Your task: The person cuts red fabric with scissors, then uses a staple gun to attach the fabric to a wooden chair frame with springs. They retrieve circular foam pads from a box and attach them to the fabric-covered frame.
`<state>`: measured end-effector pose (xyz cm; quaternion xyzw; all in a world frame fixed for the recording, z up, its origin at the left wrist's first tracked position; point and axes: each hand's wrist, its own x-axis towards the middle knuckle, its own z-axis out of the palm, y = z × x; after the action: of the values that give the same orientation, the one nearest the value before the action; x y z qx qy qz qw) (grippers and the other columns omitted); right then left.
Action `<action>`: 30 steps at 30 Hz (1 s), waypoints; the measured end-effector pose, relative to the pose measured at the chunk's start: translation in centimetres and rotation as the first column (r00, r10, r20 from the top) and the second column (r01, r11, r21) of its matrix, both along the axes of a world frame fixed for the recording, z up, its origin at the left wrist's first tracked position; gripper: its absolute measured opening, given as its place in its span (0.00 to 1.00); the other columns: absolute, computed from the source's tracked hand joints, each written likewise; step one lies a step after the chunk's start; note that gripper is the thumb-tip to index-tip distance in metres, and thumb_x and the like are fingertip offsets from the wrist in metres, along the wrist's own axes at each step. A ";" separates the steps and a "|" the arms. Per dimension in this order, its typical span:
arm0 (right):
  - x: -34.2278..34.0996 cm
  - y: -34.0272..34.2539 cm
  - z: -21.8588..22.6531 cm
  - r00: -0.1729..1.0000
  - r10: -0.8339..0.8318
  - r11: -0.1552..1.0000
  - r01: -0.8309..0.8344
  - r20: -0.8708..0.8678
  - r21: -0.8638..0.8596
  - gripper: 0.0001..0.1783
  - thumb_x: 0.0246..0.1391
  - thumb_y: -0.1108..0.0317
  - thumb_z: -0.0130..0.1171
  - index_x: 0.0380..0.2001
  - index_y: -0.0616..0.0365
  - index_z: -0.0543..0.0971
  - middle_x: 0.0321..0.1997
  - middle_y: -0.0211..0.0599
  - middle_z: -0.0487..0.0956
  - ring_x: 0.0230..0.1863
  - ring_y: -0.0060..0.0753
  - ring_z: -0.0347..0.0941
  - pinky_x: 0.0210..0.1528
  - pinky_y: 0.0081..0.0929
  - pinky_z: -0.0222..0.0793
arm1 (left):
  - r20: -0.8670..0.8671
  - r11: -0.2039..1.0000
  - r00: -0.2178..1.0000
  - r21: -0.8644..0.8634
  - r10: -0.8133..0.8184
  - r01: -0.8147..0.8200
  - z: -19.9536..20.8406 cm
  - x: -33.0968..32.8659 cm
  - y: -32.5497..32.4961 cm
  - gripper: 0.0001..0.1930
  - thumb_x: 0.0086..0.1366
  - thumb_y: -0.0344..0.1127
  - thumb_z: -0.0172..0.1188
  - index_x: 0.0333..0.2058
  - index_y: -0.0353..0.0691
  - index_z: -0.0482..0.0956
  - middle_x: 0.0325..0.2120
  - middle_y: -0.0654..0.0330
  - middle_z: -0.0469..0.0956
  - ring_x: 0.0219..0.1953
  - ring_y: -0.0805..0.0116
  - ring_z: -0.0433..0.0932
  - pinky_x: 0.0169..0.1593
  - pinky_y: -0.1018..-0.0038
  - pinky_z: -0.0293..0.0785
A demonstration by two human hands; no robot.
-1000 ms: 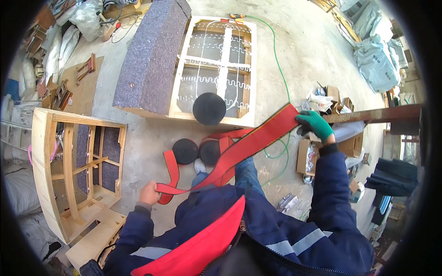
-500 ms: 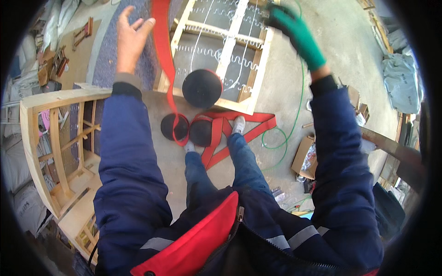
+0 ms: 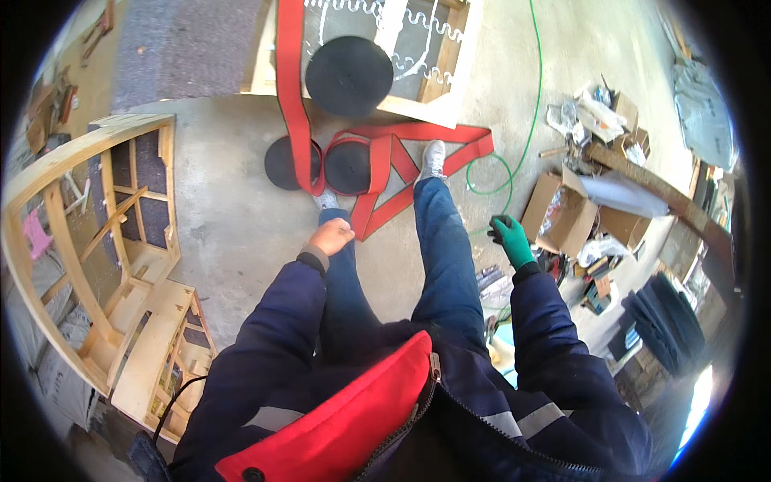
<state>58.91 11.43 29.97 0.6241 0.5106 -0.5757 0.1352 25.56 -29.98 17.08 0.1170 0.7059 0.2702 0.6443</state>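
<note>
One spring frame (image 3: 418,110): crossed at left by red webbing (image 3: 294,88).
Webbing: released from both hands — left unheld, looped beside black floor discs (image 3: 348,169).
Left hand (image 3: 331,238): lowered, fingers drawn together, nothing seen held.
Right hand (image 3: 511,239): lowered, gloved — whether closed cannot be told.

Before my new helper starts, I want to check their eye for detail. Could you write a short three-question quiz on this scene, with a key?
1. Which hand wears the green glove?
a) left
b) right
2. True or false: all the red webbing is wound up, with no loose lengths.
3. How many round, black-faced webbing rolls are visible?

Key:
1. b: the right hand wears it; the left hand is bare.
2. False: loose red webbing zigzags across the floor by the right shoe.
3. Three.
</note>
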 end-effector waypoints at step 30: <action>5.5 -16.3 -15.7 0.894 -0.387 0.918 0.352 -0.226 -0.181 0.30 0.66 0.69 0.72 0.68 0.63 0.75 0.62 0.37 0.82 0.57 0.29 0.79 0.64 0.31 0.76 | 0.235 0.984 0.968 0.135 0.083 -0.117 -12.8 14.0 23.9 0.14 0.66 0.30 0.76 0.48 0.36 0.83 0.44 0.66 0.85 0.48 0.74 0.83 0.52 0.69 0.79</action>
<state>64.45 -4.88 14.27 0.6193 0.3553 -0.7002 -0.0023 39.56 -6.06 4.26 0.0966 0.6101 0.3657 0.6962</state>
